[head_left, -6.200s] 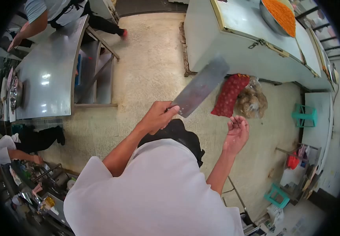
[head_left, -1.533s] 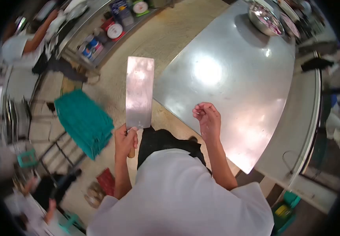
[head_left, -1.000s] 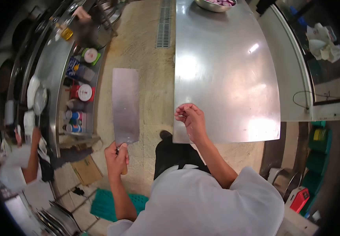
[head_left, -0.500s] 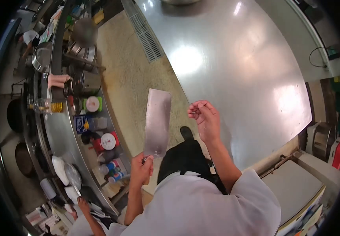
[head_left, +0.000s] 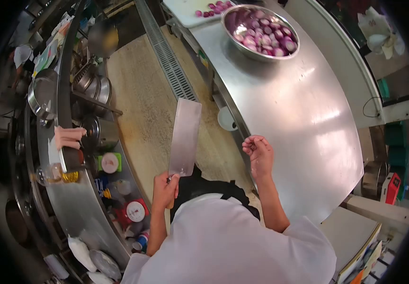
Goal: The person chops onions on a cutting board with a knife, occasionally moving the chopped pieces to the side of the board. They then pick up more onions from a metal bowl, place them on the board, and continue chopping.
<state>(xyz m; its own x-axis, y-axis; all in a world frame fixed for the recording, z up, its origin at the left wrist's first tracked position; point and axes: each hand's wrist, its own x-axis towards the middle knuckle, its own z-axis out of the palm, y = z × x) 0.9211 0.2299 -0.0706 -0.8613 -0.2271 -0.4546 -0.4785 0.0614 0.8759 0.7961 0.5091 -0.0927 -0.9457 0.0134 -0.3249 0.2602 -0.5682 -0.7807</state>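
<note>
Grip cleaver point(head_left: 184, 137) firmly in closed left hand point(head_left: 165, 189), blade left of steel table point(head_left: 304, 118); hold half-curled, empty-looking right hand point(head_left: 259, 154) clear.

A grey steel cleaver point(head_left: 184, 136), a shiny silver table point(head_left: 304, 123), and purple onions point(head_left: 261, 34) in a silver bowl point(head_left: 233, 40).

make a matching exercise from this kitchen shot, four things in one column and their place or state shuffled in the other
Things
1. cleaver
2. steel bowl
3. drain grate
4. right hand

Place or state
A. set into the floor, running away from the person
B. on the steel table, far end, filled with purple onions
C. gripped by the left hand, blade pointing up
D. fingers curled, at the table's near edge

Pairs: 1-C, 2-B, 3-A, 4-D
</note>
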